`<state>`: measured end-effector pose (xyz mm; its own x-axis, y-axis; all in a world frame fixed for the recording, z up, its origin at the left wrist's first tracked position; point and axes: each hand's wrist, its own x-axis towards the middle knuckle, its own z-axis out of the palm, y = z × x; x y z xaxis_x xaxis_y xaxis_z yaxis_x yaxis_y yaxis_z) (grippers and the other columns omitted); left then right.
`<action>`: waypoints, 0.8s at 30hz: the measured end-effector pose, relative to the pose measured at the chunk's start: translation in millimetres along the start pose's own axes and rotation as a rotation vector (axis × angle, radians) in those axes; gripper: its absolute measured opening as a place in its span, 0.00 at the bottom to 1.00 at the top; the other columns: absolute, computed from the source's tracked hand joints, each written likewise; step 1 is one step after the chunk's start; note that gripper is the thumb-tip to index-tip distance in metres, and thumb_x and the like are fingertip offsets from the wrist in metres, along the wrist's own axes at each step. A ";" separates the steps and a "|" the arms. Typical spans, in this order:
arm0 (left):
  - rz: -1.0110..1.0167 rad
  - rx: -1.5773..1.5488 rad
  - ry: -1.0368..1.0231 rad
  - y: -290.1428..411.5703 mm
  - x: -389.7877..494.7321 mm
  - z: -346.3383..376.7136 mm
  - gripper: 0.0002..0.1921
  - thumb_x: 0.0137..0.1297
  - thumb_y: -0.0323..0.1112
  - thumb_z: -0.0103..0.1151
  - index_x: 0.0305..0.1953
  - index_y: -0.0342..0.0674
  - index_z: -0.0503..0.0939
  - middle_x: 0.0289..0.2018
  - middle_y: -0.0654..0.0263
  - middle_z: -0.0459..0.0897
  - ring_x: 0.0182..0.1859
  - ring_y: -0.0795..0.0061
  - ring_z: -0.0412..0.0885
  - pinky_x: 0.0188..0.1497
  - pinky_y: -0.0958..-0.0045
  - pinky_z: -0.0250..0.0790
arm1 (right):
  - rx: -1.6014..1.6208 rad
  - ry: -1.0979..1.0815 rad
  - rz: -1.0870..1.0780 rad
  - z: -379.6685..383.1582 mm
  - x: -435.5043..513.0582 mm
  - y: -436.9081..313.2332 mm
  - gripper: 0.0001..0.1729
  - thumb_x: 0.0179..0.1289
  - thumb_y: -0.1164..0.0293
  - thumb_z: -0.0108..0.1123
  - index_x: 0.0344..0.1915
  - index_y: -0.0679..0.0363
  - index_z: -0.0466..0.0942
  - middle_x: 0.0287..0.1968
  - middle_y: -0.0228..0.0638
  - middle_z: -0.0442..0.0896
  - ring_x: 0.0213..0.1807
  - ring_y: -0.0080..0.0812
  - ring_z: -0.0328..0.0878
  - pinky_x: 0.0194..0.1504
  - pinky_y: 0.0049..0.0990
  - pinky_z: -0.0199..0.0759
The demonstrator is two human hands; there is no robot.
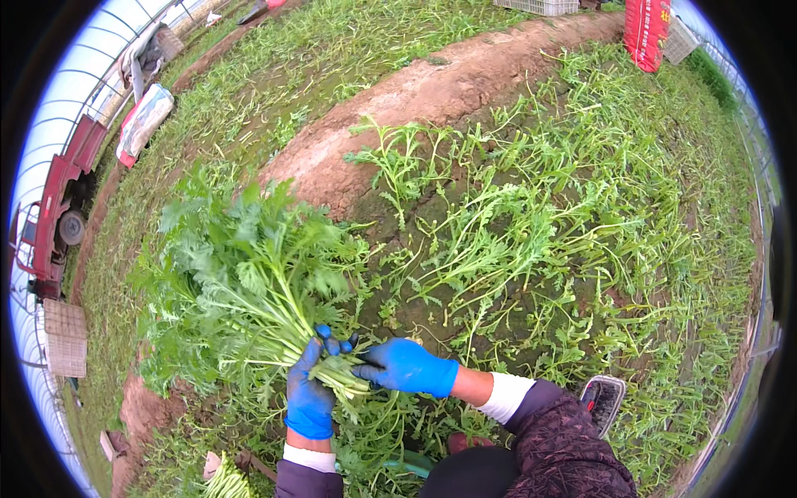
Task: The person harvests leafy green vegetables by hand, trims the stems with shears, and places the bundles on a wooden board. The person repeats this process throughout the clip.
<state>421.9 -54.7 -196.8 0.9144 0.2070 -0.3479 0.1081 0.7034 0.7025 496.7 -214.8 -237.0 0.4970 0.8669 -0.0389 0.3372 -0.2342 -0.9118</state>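
A thick bunch of leafy greens (283,305) with lobed leaves, resembling garland chrysanthemum, lies across my left hand (310,398). That hand wears a blue rubber-coated glove, and its thumb and fingers wrap around the pale stems. The leafy tops fan out to the upper left and look partly blurred. My right hand (408,368), gloved the same way, meets the bunch from the right, its fingertips closed at the lower stems near the cut ends. Exactly which stem or leaf its fingers pinch is hidden.
Loose greens (517,230) cover the soil ahead and right. A bare earth ridge (436,93) crosses behind. A plastic tray (604,401) lies at lower right; bundled stems (227,479) sit at lower left. Farther off are a red cart (53,205), a crate (65,336) and a red sack (646,34).
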 end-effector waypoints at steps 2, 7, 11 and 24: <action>0.015 -0.072 0.006 0.8 7.7 -0.4 0.12 0.73 0.42 0.49 0.48 0.42 0.72 0.30 0.70 0.70 0.35 0.72 0.72 0.61 0.51 0.66 | 0.090 0.070 0.003 -3.1 -6.9 3.6 0.22 0.68 0.54 0.52 0.39 0.63 0.79 0.33 0.53 0.80 0.36 0.56 0.78 0.38 0.46 0.72; -0.036 -0.052 0.093 -6.5 16.9 10.8 0.13 0.72 0.44 0.52 0.46 0.42 0.74 0.28 0.72 0.72 0.33 0.74 0.72 0.44 0.62 0.70 | 0.070 0.013 0.111 4.2 -15.5 21.5 0.18 0.65 0.59 0.54 0.38 0.64 0.80 0.34 0.53 0.81 0.38 0.55 0.79 0.39 0.45 0.74; -0.032 0.108 0.178 -10.5 15.3 32.9 0.13 0.75 0.45 0.47 0.44 0.41 0.73 0.25 0.73 0.68 0.29 0.78 0.66 0.37 0.72 0.63 | -0.276 -0.330 0.213 23.4 -13.4 40.7 0.13 0.57 0.65 0.55 0.30 0.63 0.81 0.32 0.51 0.83 0.36 0.54 0.81 0.38 0.46 0.75; 0.603 -0.517 -0.878 102.3 -61.0 117.9 0.08 0.66 0.30 0.52 0.28 0.38 0.78 0.18 0.61 0.73 0.20 0.70 0.73 0.26 0.64 0.73 | -0.416 0.448 -0.020 4.6 49.7 96.5 0.18 0.60 0.69 0.57 0.51 0.60 0.76 0.41 0.46 0.80 0.40 0.47 0.79 0.41 0.39 0.75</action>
<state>423.1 -75.5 -30.5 0.7401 0.2035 0.6410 -0.4190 0.8850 0.2028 550.3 -192.3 -328.7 0.7448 0.6247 0.2346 0.5889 -0.4500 -0.6713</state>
